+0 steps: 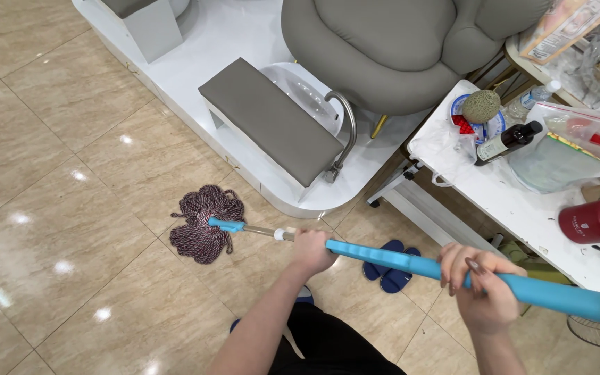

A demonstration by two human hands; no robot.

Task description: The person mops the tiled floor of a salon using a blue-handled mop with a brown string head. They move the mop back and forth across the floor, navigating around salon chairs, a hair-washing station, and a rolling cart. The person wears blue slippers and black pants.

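Both hands (314,251) grip blue mop handle (411,265), glossy beige tiled floor (71,173), salon chair (397,48)

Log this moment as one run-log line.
left hand: gripping blue mop handle | right hand: gripping handle higher | dark string mop head: on beige tiled floor, beside white pedicure platform
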